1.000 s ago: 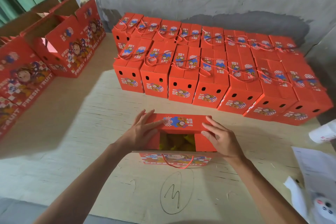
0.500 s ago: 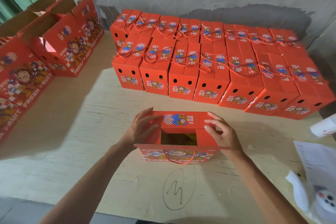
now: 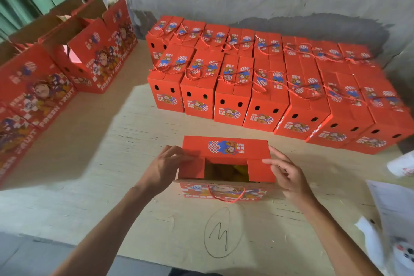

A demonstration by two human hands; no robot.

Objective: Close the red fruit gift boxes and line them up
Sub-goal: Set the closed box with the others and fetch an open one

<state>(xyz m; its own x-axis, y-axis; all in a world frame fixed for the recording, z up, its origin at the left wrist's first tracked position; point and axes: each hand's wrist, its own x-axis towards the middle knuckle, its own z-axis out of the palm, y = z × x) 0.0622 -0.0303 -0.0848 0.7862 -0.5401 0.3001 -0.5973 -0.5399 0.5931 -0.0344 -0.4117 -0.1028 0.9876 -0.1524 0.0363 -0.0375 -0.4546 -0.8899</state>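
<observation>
Now the closing step is in hand: the open box [image 3: 225, 167] stands on the table [image 3: 112, 163] in front of the closed rows [image 3: 268, 87]. The left hand [image 3: 164, 169] and right hand [image 3: 289, 176], apart, press the side flaps with straight fingers. Next, I think, the front flap [image 3: 224, 191] must fold over.

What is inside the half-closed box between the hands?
Through the gap in the top of the box, something yellow shows, probably fruit. The far flap and the two side flaps hide the rest, so its kind and count cannot be told.
</observation>
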